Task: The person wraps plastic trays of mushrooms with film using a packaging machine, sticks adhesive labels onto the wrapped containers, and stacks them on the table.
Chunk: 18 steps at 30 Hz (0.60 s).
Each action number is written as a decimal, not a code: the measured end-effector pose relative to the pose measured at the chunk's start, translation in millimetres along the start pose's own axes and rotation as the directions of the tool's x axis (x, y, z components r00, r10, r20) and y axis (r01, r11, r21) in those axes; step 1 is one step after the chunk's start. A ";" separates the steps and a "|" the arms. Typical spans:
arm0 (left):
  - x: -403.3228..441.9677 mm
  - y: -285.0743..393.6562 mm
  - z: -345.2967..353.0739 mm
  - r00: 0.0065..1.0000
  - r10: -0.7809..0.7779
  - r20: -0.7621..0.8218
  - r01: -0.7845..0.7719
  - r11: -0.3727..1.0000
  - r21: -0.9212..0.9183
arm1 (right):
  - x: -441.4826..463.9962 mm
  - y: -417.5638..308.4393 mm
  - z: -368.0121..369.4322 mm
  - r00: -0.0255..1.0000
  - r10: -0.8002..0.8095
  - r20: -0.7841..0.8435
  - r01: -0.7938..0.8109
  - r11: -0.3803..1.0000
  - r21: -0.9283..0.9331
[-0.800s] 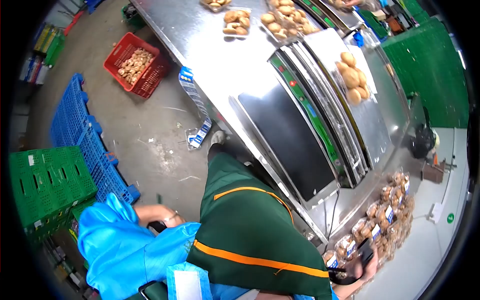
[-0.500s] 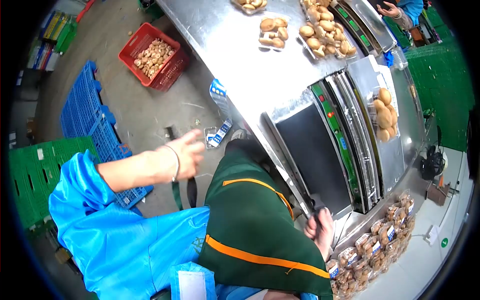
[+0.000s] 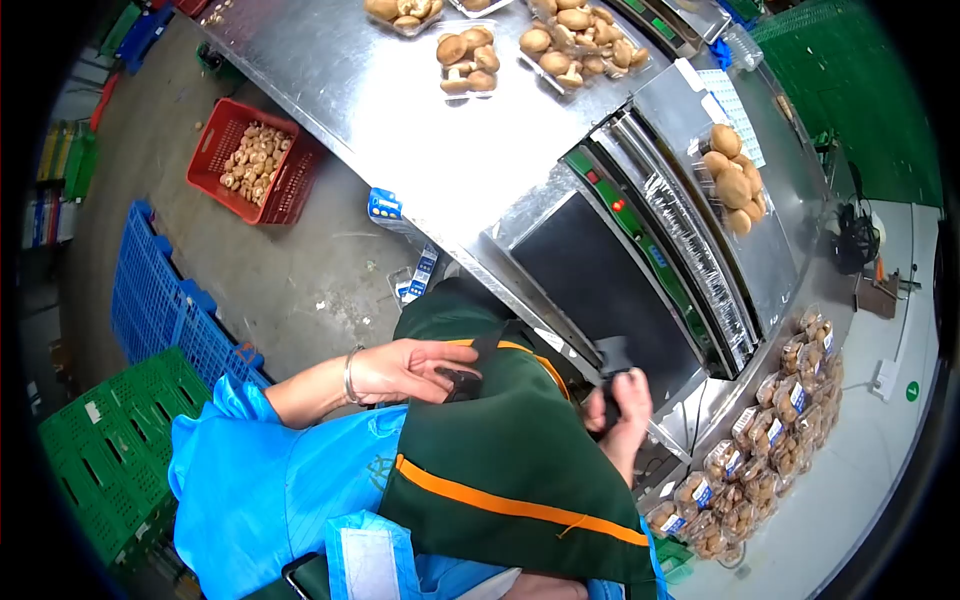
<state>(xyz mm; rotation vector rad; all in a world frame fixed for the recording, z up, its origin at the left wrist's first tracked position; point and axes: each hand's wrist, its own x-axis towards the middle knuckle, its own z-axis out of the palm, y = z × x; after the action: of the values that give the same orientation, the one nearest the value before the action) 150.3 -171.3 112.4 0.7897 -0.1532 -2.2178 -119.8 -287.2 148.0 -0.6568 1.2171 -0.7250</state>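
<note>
My left hand [image 3: 405, 372], with a bracelet at the wrist, is closed on a black buckle [image 3: 460, 384] at the front of my dark green apron [image 3: 510, 450]. A black strap [image 3: 487, 343] runs up from it across the orange trim. On the other side of my waist, my right hand [image 3: 625, 408] is curled around a black object [image 3: 606, 388], blurred by motion; its kind cannot be made out. Just beyond that hand lies the black plate of the wrapping machine [image 3: 610, 285].
On the steel table [image 3: 400, 130] are trays of mushrooms [image 3: 467, 62]. Another mushroom pack [image 3: 733, 180] rests behind the machine. Stacked packs [image 3: 760, 445] stand at right. A red crate [image 3: 205, 165], a blue pallet [image 3: 150, 290] and green crates [image 3: 120, 435] are at left.
My left hand has come in from over the floor to my waist and taken hold of the buckle. My right hand has risen slightly with the black object. The view has shifted.
</note>
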 end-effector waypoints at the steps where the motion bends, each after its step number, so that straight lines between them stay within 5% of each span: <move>1: 2.2 -3.4 -3.7 0.999 -0.036 0.029 0.040 0.988 -0.150 | 0.8 6.3 4.5 0.996 0.032 0.087 -0.033 0.999 0.010; 2: 6.1 -8.5 -5.8 0.998 -0.032 0.051 0.039 0.990 -0.139 | 2.0 8.8 7.4 0.989 0.095 0.113 -0.102 0.993 0.058; 6: 22.7 -11.9 -20.7 0.997 -0.042 0.066 0.002 0.854 0.520 | 3.7 -15.5 3.2 0.979 0.179 0.095 -0.184 0.982 0.038; 9: 30.4 -36.1 -15.3 0.942 0.319 -0.100 -0.229 0.834 0.501 | 13.0 -28.1 -2.7 0.950 0.254 0.182 -0.259 0.966 0.001; 10: 37.2 -37.5 -12.3 0.818 0.512 -0.262 -0.316 0.781 0.538 | 14.5 -30.1 -2.7 0.942 0.287 0.175 -0.283 0.958 -0.048; 11: 43.4 -35.4 -12.8 0.678 0.631 -0.376 -0.297 0.703 0.646 | 17.5 -29.4 -3.2 0.931 0.303 0.203 -0.297 0.953 -0.062; 13: 63.2 -24.3 -10.6 0.336 0.941 -0.042 -0.161 0.101 0.982 | 30.2 -23.8 -3.8 0.907 0.330 0.261 -0.317 0.944 -0.092; 15: 86.2 -23.4 10.4 0.333 0.926 0.181 -0.233 -0.105 0.967 | 43.7 -9.2 -5.6 0.875 0.370 0.313 -0.329 0.928 -0.177; 17: 95.4 -39.5 22.5 0.570 0.789 -0.229 -0.347 0.484 0.804 | 48.5 -1.5 -2.9 0.782 0.471 0.408 -0.409 0.882 -0.234; 18: 101.3 -40.7 25.8 0.510 0.831 -0.223 -0.381 0.450 0.808 | 49.2 5.8 -3.9 0.745 0.516 0.422 -0.445 0.856 -0.262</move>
<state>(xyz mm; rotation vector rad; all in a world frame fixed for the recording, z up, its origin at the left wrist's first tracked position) 57.3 -217.0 69.4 1.4999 -0.8492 -1.0051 -113.6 -322.8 113.8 -0.5586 0.9146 -0.0178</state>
